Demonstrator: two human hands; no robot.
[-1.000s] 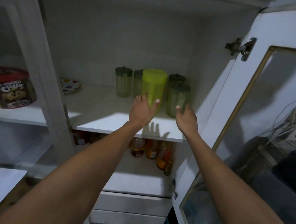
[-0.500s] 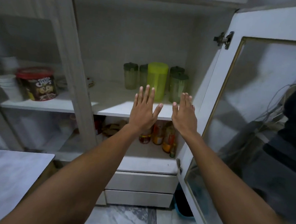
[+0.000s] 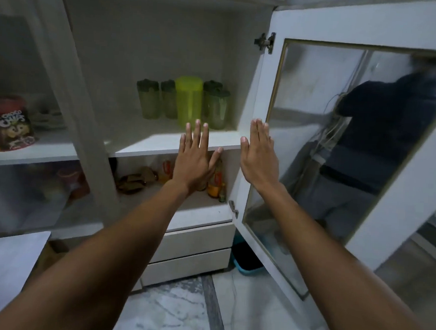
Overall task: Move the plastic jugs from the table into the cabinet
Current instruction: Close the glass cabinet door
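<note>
A bright yellow-green plastic jug (image 3: 188, 100) stands upright on the white cabinet shelf (image 3: 162, 142), among several clear green-lidded jugs (image 3: 148, 98). My left hand (image 3: 195, 158) is held flat with fingers spread, in front of the shelf edge and below the jugs, holding nothing. My right hand (image 3: 259, 154) is also flat and empty, next to the inner edge of the open glass cabinet door (image 3: 267, 96). Neither hand touches a jug.
Bottles and jars (image 3: 216, 180) stand on the lower shelf. A cereal tub (image 3: 9, 124) sits behind the shut left glass door. A grey table corner (image 3: 4, 259) is at lower left. Two drawers (image 3: 191, 250) and a teal bin (image 3: 246, 261) are below. The door glass reflects a person.
Both hands have pulled back from the jugs and lowered, now open and flat outside the shelf. The view has backed away from the cabinet and more floor shows.
</note>
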